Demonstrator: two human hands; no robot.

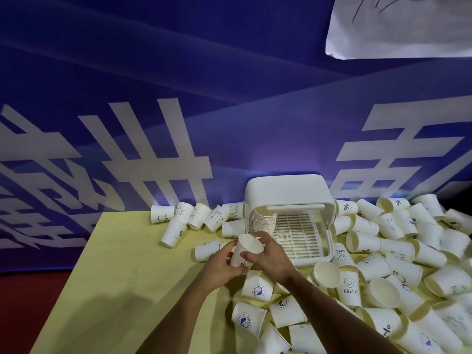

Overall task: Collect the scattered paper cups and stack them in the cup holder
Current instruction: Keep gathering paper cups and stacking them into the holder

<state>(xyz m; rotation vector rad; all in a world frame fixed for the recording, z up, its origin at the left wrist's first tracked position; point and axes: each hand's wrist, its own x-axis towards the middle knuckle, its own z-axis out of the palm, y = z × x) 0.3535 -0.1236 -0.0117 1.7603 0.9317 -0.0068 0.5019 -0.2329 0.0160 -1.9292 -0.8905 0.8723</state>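
Both hands' fingers closed round paper cup (246, 252) | cup holder (288, 213): one stack (264, 220), count unclear

The tabletop's (122, 264) left side is left bare. The right side is blocked by loose cups (398, 251). The cup holder's (288, 195) open front is half filled by stacked cups (264, 221).

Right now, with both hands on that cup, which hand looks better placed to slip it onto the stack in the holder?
Probably the right hand: it lies nearest the stack of cups inside the holder, while the left hand grips the held cup from the far side.
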